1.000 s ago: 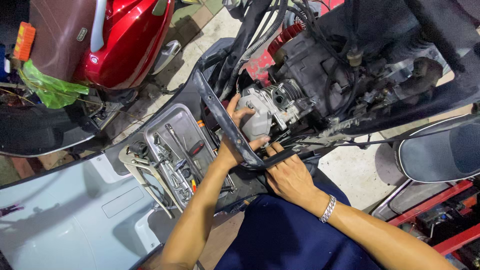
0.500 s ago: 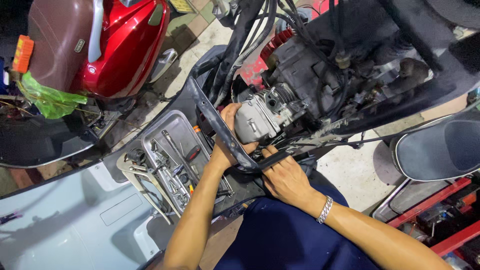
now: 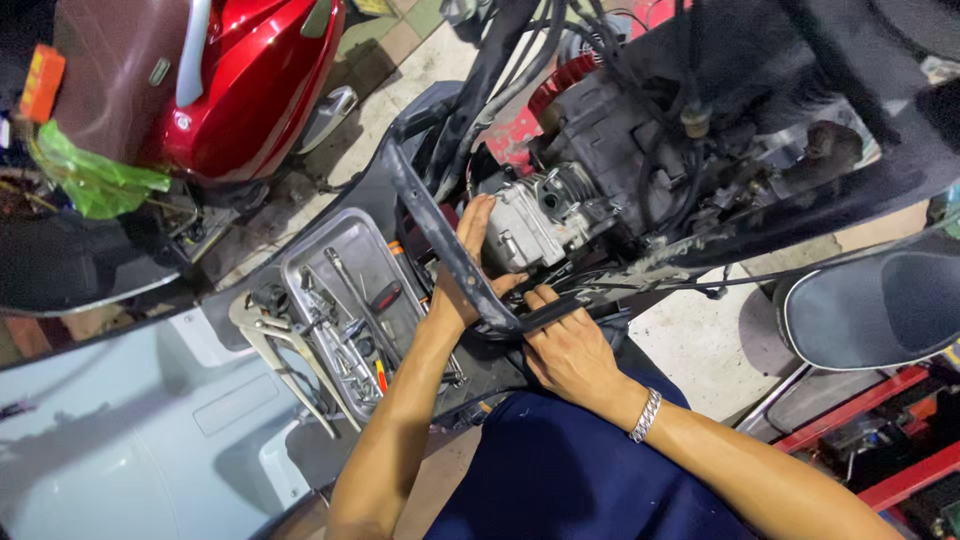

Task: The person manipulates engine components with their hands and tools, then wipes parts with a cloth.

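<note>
A scooter with its body panels off stands before me, its grey engine cylinder [image 3: 535,215] exposed under black hoses and cables. My left hand [image 3: 470,255] reaches behind the black frame bar [image 3: 450,250] and rests against the cylinder's side. My right hand [image 3: 570,345], with a silver bracelet on its wrist, grips the lower end of that black frame bar where it bends. Whether the left hand holds anything is hidden by the bar.
A metal tray [image 3: 355,300] of wrenches and screwdrivers lies on the floor to the left, with pliers [image 3: 270,345] beside it. A red scooter [image 3: 230,80] stands at upper left, a pale blue body panel [image 3: 120,430] at lower left, a black seat [image 3: 880,300] at right.
The view has shifted slightly. My left hand has slid a little higher along the cylinder behind the bar. My right hand stays on the bar's lower bend.
</note>
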